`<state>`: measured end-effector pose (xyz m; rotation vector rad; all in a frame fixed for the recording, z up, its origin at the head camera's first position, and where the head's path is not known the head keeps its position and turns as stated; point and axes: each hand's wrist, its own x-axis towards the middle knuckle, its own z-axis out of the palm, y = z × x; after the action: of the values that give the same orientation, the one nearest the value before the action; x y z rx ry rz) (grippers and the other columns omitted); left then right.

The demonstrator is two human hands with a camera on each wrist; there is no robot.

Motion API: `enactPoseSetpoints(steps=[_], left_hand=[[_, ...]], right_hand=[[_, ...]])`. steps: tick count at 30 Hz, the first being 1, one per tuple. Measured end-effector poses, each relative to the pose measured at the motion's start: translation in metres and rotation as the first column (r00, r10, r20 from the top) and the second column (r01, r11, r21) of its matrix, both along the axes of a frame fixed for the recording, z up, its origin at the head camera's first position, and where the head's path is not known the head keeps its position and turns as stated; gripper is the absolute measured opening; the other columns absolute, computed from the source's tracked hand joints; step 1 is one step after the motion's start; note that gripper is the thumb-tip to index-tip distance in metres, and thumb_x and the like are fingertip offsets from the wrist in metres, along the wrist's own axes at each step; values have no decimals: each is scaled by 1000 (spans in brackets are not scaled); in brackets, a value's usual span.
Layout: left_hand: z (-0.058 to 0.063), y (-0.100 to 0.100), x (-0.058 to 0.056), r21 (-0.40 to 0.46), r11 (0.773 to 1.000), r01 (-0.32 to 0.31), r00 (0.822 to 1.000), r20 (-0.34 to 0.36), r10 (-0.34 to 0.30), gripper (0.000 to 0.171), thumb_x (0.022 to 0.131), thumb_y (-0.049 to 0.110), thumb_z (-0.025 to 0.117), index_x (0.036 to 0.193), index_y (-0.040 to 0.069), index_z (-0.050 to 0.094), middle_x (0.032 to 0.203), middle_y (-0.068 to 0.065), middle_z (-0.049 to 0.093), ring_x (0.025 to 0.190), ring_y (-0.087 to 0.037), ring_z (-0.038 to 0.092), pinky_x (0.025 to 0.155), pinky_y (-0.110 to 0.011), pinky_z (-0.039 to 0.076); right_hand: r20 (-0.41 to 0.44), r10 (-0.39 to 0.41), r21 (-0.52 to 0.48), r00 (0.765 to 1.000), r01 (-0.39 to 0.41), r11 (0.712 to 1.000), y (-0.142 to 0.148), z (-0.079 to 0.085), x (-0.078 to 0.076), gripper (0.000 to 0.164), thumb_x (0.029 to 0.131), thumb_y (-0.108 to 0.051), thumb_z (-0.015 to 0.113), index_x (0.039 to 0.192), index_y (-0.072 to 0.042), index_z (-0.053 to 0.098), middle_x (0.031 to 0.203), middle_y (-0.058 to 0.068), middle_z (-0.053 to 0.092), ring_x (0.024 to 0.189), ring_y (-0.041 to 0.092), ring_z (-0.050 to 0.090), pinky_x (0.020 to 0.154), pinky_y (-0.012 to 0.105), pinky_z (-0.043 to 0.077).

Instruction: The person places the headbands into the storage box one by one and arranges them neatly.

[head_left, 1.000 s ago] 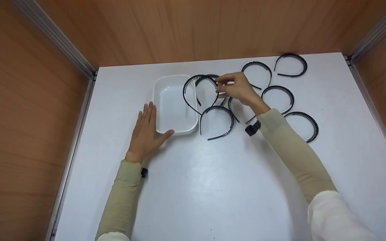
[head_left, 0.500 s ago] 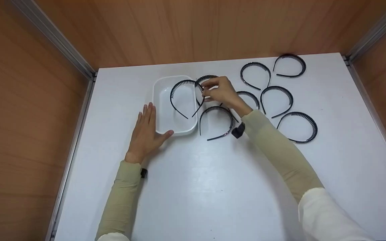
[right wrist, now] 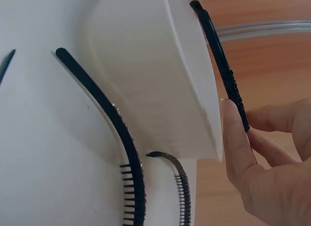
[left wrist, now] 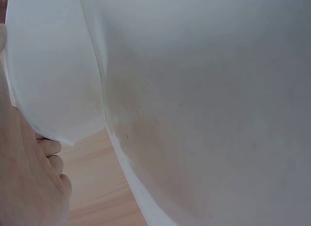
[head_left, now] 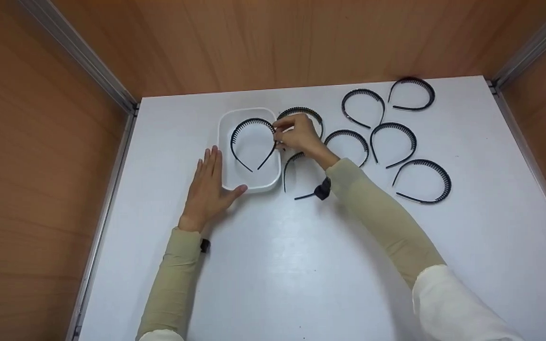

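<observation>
A black toothed headband (head_left: 253,121) is pinched at its right side by my right hand (head_left: 300,136), over the white plastic tray (head_left: 250,186). In the right wrist view, thumb and fingers grip that headband (right wrist: 221,56) beside the tray's rim. My left hand (head_left: 205,189) lies against the tray's left side, its fingers straight and the thumb at the near left corner. The left wrist view shows the left hand (left wrist: 29,172) touching the tray wall (left wrist: 53,65). Beneath the right hand and wrist, two headbands are partly covered, one behind (head_left: 301,110) and one in front (head_left: 286,173).
More black headbands lie to the right on the white table (head_left: 263,274), such as one in the middle (head_left: 348,132), one at the far corner (head_left: 429,92) and one nearest the right (head_left: 446,182). Wooden panels (head_left: 273,42) stand behind the table and at both sides.
My right hand has carried the headband leftward, from beside the tray's right edge to over the tray. The left hand and the tray have stayed in place.
</observation>
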<state>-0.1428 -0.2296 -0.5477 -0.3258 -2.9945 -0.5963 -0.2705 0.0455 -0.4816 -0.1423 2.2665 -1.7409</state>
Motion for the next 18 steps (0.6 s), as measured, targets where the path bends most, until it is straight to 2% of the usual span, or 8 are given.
enactPoseSetpoints(steps=[4, 7, 13, 18], left_hand=[[0, -1, 0, 3, 1000, -3, 1000, -13, 3, 121, 93, 81, 58, 170, 0, 11, 180, -15, 8, 168, -32, 3, 138, -46, 4], [0, -1, 0, 9, 1000, 3, 1000, -9, -3, 121, 94, 80, 58, 170, 0, 10, 180, -16, 7, 168, -32, 2, 138, -46, 4], [0, -2, 0, -8, 1000, -4, 1000, 19, 4, 121, 94, 82, 55, 171, 2, 7, 181, -14, 4, 168, -30, 0, 138, -43, 1], [-2, -1, 0, -5, 1000, 0, 1000, 6, 0, 121, 94, 81, 56, 171, 1, 7, 180, -15, 6, 168, -31, 1, 138, -44, 2]], right_hand=[[-26, 16, 68, 1000, -14, 998, -9, -3, 0, 32, 91, 0, 70, 122, -1, 79, 103, 9, 72, 83, 14, 72, 73, 27, 67], [-43, 21, 117, 999, -16, 993, -15, -5, 0, 31, 91, -1, 71, 120, -3, 80, 100, 7, 73, 84, 13, 71, 69, 22, 66], [-30, 29, 98, 999, -26, 995, -24, -4, 3, 31, 91, 1, 71, 121, 1, 78, 100, 10, 72, 83, 17, 72, 72, 26, 67], [-44, 55, 112, 998, -50, 992, -31, -2, 6, 31, 93, 1, 71, 123, 5, 76, 102, 13, 71, 82, 17, 74, 76, 29, 68]])
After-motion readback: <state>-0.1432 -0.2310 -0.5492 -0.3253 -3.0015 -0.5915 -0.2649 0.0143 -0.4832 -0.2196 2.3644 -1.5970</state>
